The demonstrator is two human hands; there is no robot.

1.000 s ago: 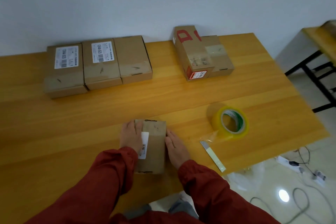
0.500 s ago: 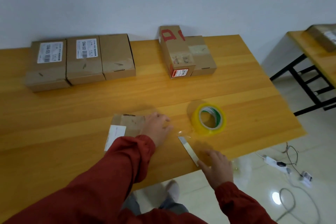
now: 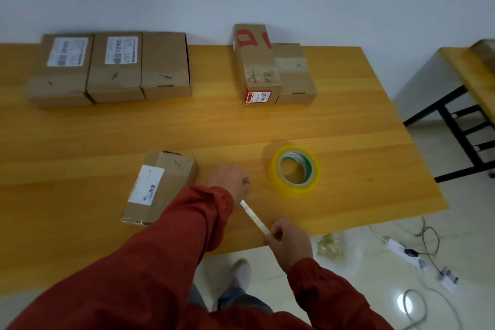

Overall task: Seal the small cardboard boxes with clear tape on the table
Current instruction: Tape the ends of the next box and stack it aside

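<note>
A small cardboard box (image 3: 160, 185) with a white label lies on the wooden table (image 3: 107, 136), left of my forearm. The roll of clear yellowish tape (image 3: 294, 171) lies flat to the right. My left hand (image 3: 230, 178) hovers between box and roll with its fingers curled; it is blurred and I see nothing in it. My right hand (image 3: 290, 240) is at the table's front edge and grips the near end of a thin metal blade (image 3: 253, 215), whose tip points toward my left hand.
Three cardboard boxes (image 3: 112, 67) stand in a row at the back left, two more (image 3: 267, 67) at the back middle. A second table (image 3: 468, 72) stands to the right. A power strip (image 3: 401, 246) and cables lie on the floor.
Both hands left the box. My left hand moved right toward the tape roll and curled. My right hand reached the blade at the table edge and took hold of it.
</note>
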